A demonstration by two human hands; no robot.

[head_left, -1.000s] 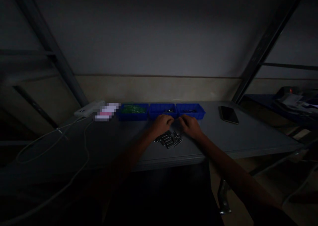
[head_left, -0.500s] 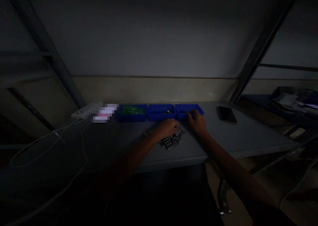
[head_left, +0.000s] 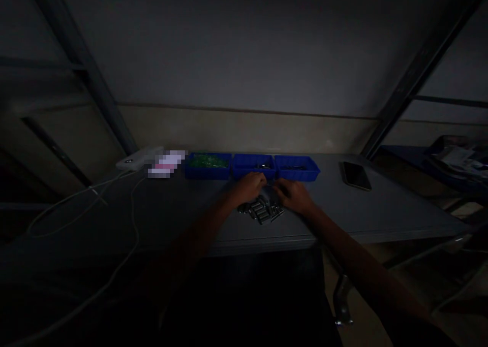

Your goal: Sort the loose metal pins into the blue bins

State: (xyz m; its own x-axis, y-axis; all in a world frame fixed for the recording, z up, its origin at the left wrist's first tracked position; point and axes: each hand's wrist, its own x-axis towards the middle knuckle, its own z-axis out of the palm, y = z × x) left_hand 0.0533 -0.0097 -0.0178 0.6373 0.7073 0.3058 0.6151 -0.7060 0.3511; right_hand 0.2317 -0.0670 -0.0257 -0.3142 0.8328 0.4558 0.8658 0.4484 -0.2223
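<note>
I'm holding the left hand [head_left: 250,185] and right hand [head_left: 293,194] near each other, fingers narrowed; what they're gripping, I can't tell. Loose metal pieces [head_left: 262,215] are lying at their six o'clock, seemingly waiting; nothing is clearly showing as finished.

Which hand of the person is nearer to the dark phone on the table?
Right. The right hand is left of the dark phone, with a gap between; the left hand is farther left.

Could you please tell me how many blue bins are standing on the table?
3. They stand in one row: the left bin holds green pieces, the middle bin is beyond the left hand, and the right bin is beyond the right hand. None seems hidden.
</note>
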